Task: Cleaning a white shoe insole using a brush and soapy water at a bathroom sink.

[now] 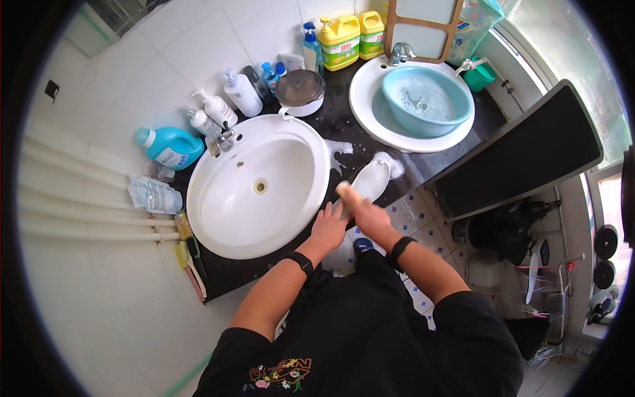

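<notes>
A white shoe (372, 181) lies on the wet black countertop between the two basins, with soap foam (392, 164) around its far end. My left hand (329, 227) presses on its near end at the counter's edge. In my right hand (371, 216) is a tan, blurred brush (343, 188), held over the near part of the shoe. Its bristles are hidden. To the left is a white oval sink (258, 218) with a bare drain. At the upper right, a light blue plastic basin (427, 101) of sudsy water sits tilted in a second sink (367, 106).
Pump bottles (243, 94), a lidded pot (299, 94) and yellow detergent jugs (341, 43) line the wall. A blue detergent bottle (173, 147) and brushes (190, 268) are at the left. A large black panel (521, 149) leans at the right, above the tiled floor (412, 218).
</notes>
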A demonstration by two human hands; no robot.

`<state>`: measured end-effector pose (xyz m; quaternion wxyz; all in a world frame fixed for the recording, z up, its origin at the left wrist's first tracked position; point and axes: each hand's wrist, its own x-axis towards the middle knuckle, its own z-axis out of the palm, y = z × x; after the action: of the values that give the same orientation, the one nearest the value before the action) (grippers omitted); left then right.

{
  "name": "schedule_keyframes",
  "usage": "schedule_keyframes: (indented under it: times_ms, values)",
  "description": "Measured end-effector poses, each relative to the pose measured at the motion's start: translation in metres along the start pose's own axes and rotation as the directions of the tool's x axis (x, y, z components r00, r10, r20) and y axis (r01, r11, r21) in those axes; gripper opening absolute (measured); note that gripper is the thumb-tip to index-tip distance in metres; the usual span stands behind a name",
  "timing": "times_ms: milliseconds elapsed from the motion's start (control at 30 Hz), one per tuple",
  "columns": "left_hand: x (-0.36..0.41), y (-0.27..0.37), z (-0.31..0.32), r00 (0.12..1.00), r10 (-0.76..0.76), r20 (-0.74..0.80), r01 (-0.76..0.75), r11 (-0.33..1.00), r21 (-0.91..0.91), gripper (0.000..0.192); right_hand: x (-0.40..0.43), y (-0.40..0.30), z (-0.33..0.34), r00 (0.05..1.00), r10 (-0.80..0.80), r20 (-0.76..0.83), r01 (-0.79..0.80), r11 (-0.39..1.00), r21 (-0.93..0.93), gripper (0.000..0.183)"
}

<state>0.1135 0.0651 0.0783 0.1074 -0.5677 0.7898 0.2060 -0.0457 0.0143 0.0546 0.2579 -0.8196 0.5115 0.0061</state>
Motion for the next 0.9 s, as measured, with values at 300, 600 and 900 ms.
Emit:
schedule_keyframes:
  times_ms: [300,600,900]
  values:
    - [-0.007,0.025,0.020,0.967,-0.202,-0.153,0.187,0.976,-0.110,0.057,0.027,0.053,-0.039,0.984,0.057,-0.166,-0.060,0.998,-0.016,0.066]
    - [-0.009,0.042,0.037,0.940,-0.278,-0.196,0.228,0.943,-0.243,0.067,0.032,0.071,-0.065,0.999,0.023,-0.043,-0.026,0.997,-0.070,0.065]
    - [-0.005,0.053,0.050,0.867,-0.424,-0.262,0.359,0.896,-0.262,0.063,0.008,0.031,-0.016,0.984,-0.169,0.062,0.175,0.979,-0.107,0.071]
